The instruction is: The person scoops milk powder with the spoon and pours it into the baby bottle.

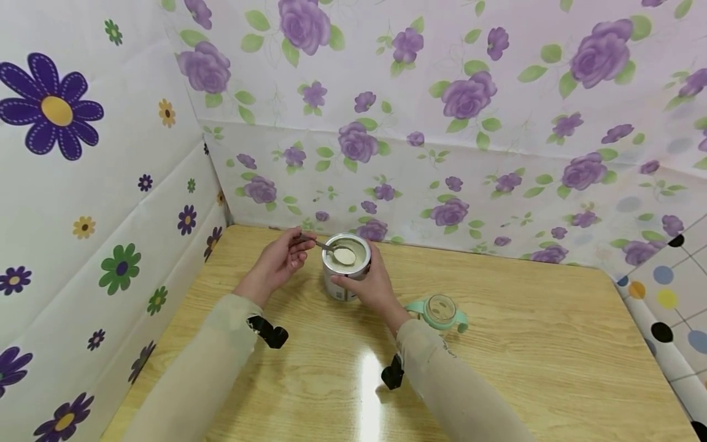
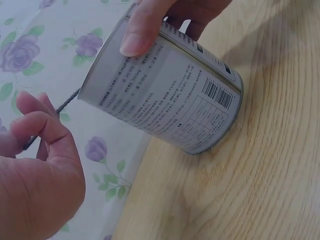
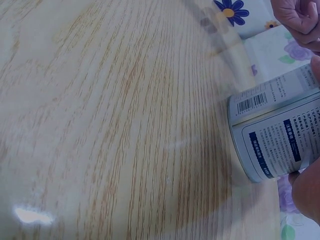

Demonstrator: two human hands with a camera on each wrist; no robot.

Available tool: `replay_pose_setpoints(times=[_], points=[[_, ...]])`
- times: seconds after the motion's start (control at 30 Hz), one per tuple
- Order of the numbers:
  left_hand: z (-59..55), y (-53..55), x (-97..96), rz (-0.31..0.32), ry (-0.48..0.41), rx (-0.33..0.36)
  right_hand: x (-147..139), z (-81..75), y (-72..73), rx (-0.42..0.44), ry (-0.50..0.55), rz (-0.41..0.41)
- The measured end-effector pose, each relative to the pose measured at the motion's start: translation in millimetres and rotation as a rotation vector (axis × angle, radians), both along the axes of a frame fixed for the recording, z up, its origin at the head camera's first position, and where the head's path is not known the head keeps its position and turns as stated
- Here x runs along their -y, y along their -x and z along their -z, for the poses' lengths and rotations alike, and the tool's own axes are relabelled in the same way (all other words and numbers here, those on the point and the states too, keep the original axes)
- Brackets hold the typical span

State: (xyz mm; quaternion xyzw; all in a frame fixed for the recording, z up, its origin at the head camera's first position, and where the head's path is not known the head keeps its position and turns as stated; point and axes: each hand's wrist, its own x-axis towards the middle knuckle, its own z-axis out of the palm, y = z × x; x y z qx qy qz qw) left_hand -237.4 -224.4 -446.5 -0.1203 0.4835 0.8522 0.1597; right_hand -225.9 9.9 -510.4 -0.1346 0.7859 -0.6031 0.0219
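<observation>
In the head view a metal spoon reaches over the open mouth of a tin can, its bowl heaped with pale powder. My left hand pinches the spoon's dark handle between thumb and fingers, to the left of the can. Around the can's right side curls my right hand, its thumb across the front near the rim. More pale powder shows inside the can below the spoon. Printed text and a barcode cover the can's side in the left wrist view, where the spoon's bowl is hidden behind the rim.
A small clear bottle with mint-green handles stands on the wooden table, just right of my right wrist. Flowered cloth walls rise behind the table and along its left side. A dotted cloth borders the right.
</observation>
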Motion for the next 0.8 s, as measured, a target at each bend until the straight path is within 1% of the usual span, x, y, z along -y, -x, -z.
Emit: replay_pose_setpoints(times=[0.13,0.3,0.43,0.6,0.8], points=[[-0.4,0.9,-1.4,-0.026,0.004,0.027,-0.9,1.4,0.8,-0.009,0.012,-0.006],[0.9,2.3,-4.1,-0.043,0.038,0.032,-1.7,2.7,1.3,-0.015,0.021,-0.007],[2.6,3.1,-5.6,-0.053,0.042,0.040,-1.3,2.7,1.3,-0.025,0.027,-0.012],[4.1,2.9,-5.2,-0.052,0.037,0.033,-0.4,1.8,0.9,-0.027,0.022,-0.007],[4.7,1.2,-4.3,-0.042,0.056,0.025,-0.2,-0.1,-0.4,-0.015,0.018,-0.008]])
